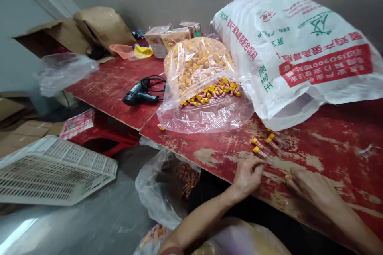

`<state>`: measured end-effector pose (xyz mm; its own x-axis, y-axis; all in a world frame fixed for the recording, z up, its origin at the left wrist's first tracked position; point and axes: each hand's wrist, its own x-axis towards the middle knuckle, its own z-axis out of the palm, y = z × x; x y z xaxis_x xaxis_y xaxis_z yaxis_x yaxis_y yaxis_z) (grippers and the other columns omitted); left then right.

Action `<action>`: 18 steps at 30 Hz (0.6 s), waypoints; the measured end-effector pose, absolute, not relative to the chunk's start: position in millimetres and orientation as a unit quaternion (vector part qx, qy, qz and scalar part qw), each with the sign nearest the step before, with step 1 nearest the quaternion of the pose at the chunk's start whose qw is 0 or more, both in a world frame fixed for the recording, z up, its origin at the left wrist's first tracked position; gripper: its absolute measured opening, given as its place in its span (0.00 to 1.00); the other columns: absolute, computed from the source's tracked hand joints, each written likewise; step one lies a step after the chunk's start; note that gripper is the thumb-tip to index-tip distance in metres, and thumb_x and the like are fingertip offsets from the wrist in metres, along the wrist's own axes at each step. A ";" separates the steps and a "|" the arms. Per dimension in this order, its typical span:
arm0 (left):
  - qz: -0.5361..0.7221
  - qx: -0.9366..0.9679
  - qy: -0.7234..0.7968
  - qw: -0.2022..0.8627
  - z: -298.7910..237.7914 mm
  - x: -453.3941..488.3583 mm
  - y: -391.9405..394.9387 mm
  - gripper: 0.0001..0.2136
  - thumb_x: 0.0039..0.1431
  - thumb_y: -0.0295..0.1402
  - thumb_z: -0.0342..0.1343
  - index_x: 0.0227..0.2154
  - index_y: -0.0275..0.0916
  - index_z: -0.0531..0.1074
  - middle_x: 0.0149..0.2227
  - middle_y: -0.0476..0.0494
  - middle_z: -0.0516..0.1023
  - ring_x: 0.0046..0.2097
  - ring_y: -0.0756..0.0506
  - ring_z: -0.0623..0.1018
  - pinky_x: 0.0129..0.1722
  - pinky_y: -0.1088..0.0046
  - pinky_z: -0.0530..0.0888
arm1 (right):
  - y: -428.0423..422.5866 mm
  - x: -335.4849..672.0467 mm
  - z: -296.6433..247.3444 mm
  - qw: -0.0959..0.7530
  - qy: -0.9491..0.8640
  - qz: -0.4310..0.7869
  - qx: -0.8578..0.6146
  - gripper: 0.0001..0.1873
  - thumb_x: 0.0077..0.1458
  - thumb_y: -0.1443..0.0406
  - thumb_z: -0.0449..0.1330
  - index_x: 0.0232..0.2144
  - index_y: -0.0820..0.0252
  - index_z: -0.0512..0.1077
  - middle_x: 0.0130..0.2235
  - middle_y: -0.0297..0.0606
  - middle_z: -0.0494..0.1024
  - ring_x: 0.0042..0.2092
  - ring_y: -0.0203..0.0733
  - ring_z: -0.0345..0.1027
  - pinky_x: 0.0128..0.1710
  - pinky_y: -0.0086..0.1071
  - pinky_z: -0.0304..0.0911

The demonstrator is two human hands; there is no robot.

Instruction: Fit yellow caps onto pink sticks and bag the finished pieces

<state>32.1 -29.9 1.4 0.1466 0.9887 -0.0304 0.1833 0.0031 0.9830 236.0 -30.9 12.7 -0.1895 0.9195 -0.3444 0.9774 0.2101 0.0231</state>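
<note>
My left hand (247,177) rests on the worn red board (323,135), its fingertips pinched at the near end of a small clear tube with a yellow cap (259,152). A few more capped tubes (272,139) lie just beyond it. My right hand (314,191) lies further right, with a tiny yellow piece (287,176) at its fingertips. Behind them sits a clear plastic bag of yellow caps (194,63), with capped red tubes (209,95) spilling inside its open mouth. A large white printed sack (293,51) slumps beside it.
A black heat gun (140,92) with its cord lies on the farther red board. Packets stand at the back. Below the table's left edge are a tipped white plastic crate (50,171), a red stool (104,139), and a clear bag of red tubes (161,187).
</note>
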 end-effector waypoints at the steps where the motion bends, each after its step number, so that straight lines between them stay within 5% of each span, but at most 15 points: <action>1: 0.435 0.569 0.518 0.468 5.0 21.3 -19.6 0.13 0.54 0.25 0.48 0.34 0.38 0.78 0.34 0.45 0.79 0.36 0.48 0.76 0.42 0.72 0.71 | -29.6 234.7 10.9 0.134 0.772 -0.103 0.613 0.13 0.56 0.62 0.51 0.23 0.59 0.70 0.23 0.42 0.74 0.27 0.48 0.72 0.23 0.32 0.52; 6: 0.504 0.562 0.602 0.261 18.7 -58.8 66.3 0.10 0.53 0.24 0.50 0.31 0.39 0.76 0.34 0.43 0.77 0.38 0.45 0.75 0.43 0.69 0.70 | -28.3 244.1 9.6 0.031 0.795 -0.126 0.593 0.17 0.58 0.58 0.48 0.21 0.58 0.67 0.22 0.40 0.71 0.25 0.43 0.67 0.25 0.32 0.52; 10: 0.212 0.681 0.701 -0.007 20.5 -124.7 143.5 0.14 0.57 0.22 0.43 0.41 0.31 0.71 0.49 0.33 0.71 0.51 0.38 0.69 0.48 0.63 0.66 | -10.9 260.4 13.0 -0.118 0.730 -0.179 0.649 0.20 0.62 0.56 0.44 0.32 0.58 0.72 0.31 0.40 0.76 0.32 0.42 0.70 0.31 0.33 0.61; 13: 0.140 0.730 0.668 -0.016 22.0 -156.9 176.4 0.13 0.57 0.21 0.42 0.40 0.28 0.70 0.48 0.34 0.70 0.52 0.34 0.67 0.48 0.58 0.64 | 13.5 264.1 3.9 -0.224 0.666 -0.120 0.701 0.19 0.62 0.58 0.45 0.47 0.57 0.71 0.43 0.42 0.76 0.42 0.44 0.70 0.40 0.36 0.64; 18: 0.072 0.764 0.641 -0.024 23.2 -178.6 195.5 0.10 0.55 0.22 0.43 0.29 0.31 0.70 0.37 0.33 0.71 0.45 0.33 0.70 0.42 0.58 0.66 | 51.9 261.5 -18.3 -0.211 0.703 -0.046 0.678 0.19 0.61 0.63 0.47 0.50 0.60 0.70 0.40 0.44 0.75 0.44 0.45 0.67 0.45 0.38 0.62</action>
